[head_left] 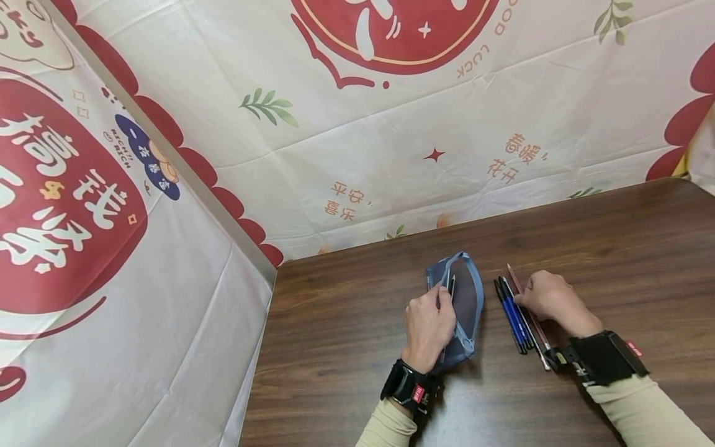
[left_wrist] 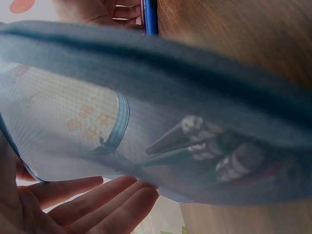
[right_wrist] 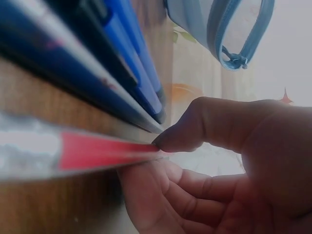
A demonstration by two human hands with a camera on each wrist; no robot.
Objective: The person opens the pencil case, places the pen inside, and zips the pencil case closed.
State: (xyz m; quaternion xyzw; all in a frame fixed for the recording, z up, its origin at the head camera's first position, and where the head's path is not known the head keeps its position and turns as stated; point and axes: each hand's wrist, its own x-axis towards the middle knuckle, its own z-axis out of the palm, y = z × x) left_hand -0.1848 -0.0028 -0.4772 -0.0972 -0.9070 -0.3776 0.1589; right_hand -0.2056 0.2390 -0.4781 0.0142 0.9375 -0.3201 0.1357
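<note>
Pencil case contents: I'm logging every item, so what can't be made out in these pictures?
- Items in the mesh pencil case: left wrist view blurs them behind mesh; left hand covers them from the head.
- Pens: exact count unclear, packed together, partly under right hand.
- Right wrist view: pens blurred, cut off.

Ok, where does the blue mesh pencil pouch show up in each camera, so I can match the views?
Head: blue mesh pouch low centre on the table, under the left hand.
Left wrist: pouch fills the frame, pens visible through the mesh.
Right wrist: only its zipped end at top.
Shared landmark: the blue pens beside it.
</note>
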